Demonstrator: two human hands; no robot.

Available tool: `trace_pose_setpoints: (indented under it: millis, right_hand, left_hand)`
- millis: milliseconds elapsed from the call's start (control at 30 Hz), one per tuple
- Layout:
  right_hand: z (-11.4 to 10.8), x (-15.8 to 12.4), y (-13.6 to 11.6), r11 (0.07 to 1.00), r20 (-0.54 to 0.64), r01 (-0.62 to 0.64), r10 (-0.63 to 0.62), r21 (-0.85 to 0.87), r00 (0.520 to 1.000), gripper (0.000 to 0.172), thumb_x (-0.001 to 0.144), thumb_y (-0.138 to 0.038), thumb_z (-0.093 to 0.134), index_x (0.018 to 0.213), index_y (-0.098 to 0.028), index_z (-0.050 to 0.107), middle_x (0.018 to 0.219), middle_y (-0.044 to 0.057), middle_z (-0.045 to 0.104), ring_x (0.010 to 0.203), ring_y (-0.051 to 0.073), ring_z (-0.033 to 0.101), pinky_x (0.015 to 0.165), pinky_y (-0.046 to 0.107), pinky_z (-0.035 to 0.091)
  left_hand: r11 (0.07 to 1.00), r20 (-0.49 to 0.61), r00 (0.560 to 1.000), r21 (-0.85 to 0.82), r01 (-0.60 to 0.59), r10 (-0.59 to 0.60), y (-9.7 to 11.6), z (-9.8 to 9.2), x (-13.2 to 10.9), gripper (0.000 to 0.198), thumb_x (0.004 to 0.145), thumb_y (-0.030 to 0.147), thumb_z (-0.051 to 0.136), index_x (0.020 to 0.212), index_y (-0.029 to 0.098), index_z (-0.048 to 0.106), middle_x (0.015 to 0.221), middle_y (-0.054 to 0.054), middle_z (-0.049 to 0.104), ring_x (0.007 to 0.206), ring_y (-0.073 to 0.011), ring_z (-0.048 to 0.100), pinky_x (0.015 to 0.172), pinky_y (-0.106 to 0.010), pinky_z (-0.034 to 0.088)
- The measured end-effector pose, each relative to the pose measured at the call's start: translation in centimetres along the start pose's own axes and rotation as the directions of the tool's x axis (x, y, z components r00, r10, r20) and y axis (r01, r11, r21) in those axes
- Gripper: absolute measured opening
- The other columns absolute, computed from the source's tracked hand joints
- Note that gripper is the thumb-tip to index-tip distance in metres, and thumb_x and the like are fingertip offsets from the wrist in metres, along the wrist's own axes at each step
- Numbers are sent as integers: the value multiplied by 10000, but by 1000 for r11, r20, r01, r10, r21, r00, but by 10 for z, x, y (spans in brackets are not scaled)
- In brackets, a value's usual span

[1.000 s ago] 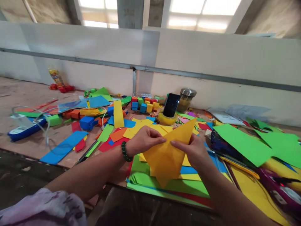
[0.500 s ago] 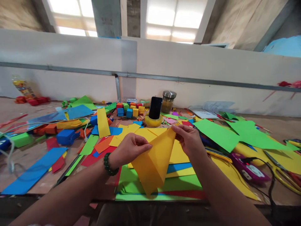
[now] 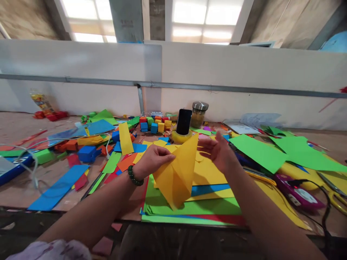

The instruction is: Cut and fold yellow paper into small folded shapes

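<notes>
My left hand (image 3: 156, 159), with a dark bead bracelet (image 3: 135, 176) at its wrist, pinches the left edge of a folded yellow paper sheet (image 3: 180, 169). The sheet is held up at a slant and its upper corner points to the right. Just right of that corner is my right hand (image 3: 217, 150), its fingers apart and holding nothing. Beneath the sheet lies a stack of coloured paper (image 3: 189, 208) in green, blue, red and yellow. Several yellow pieces rest on top of the stack.
A phone (image 3: 184, 122) stands in a yellow ring holder, with a lidded jar (image 3: 199, 115) behind it. Small folded paper cubes (image 3: 157, 124) cluster to its left. At right are green sheets (image 3: 258, 153), a purple corded device (image 3: 299, 193) and yellow-handled scissors (image 3: 336, 196).
My right hand has let go of the yellow sheet's upper corner and opened, moving slightly right. My left hand keeps its pinch. The view has shifted a little.
</notes>
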State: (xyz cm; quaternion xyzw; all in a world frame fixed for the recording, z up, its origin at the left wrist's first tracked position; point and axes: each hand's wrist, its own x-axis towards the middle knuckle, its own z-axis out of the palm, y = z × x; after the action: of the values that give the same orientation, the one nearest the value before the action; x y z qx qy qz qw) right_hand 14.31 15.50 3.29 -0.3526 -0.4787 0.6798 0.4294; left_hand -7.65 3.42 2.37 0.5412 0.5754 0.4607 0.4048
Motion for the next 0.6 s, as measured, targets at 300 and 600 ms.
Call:
trace_pose_setpoints:
  millis: [300, 600]
  right_hand:
    - [21, -8, 21, 986, 42, 72, -66, -150, 997, 364, 455, -473, 880, 632, -181, 753, 656, 28, 723, 590, 139, 635, 604, 272, 522]
    - [18, -13, 15, 987, 146, 114, -97, -113, 984, 414, 512, -550, 843, 725, -203, 766, 795, 40, 753, 681, 154, 669, 637, 267, 535]
  left_hand:
    - [1000, 9, 1000, -15, -3, 4, -10, 5, 3, 387, 654, 488, 716, 672, 104, 672, 580, -5, 565, 533, -92, 456, 489, -202, 322]
    - [999, 110, 993, 24, -42, 39, 17, -6, 1, 385, 652, 472, 719, 593, 116, 583, 547, 17, 509, 507, -74, 427, 480, -197, 311]
